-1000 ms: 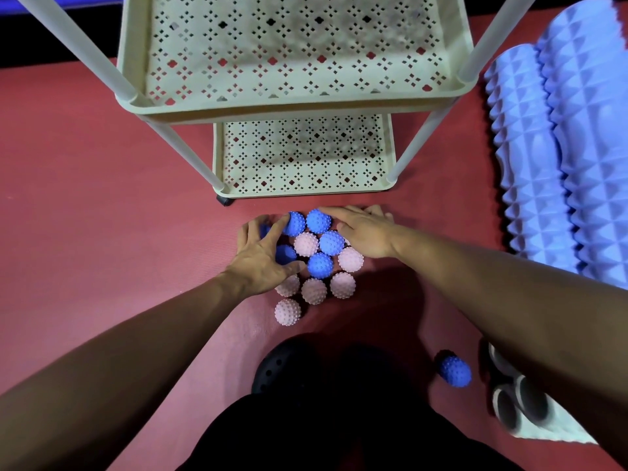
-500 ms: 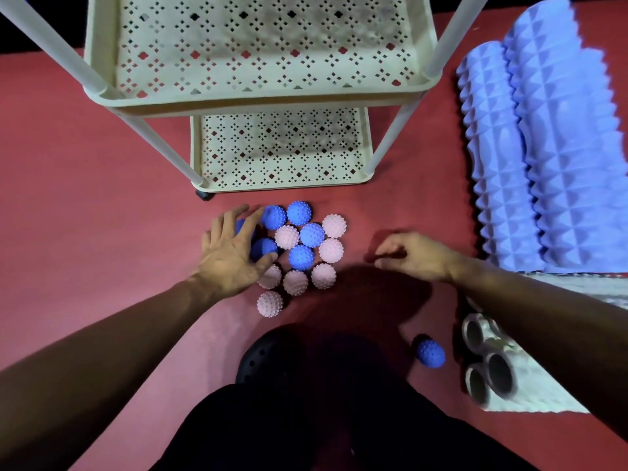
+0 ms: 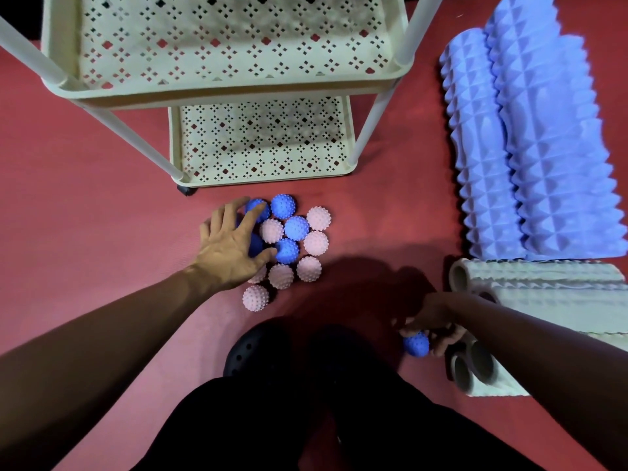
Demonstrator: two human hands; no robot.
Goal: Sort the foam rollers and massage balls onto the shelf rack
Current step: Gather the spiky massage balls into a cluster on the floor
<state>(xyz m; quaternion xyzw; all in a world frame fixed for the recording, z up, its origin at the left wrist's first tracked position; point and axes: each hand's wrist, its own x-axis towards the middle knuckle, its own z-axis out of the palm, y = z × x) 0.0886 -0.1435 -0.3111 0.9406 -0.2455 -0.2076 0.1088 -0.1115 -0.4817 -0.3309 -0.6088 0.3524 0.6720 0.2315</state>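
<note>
Blue ball in right hand

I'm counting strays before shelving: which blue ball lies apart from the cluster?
The blue ball by the right hand, whose fingers curl round it, next to the white rollers. The other blue ones sit clustered by the left hand.

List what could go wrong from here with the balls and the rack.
1. The left hand rests spread on one side of the ball cluster; the far side is unguarded, so balls may roll off across the mat.
2. The right hand grips the stray blue ball in deep shadow beside the white rollers; it could slip.
</note>
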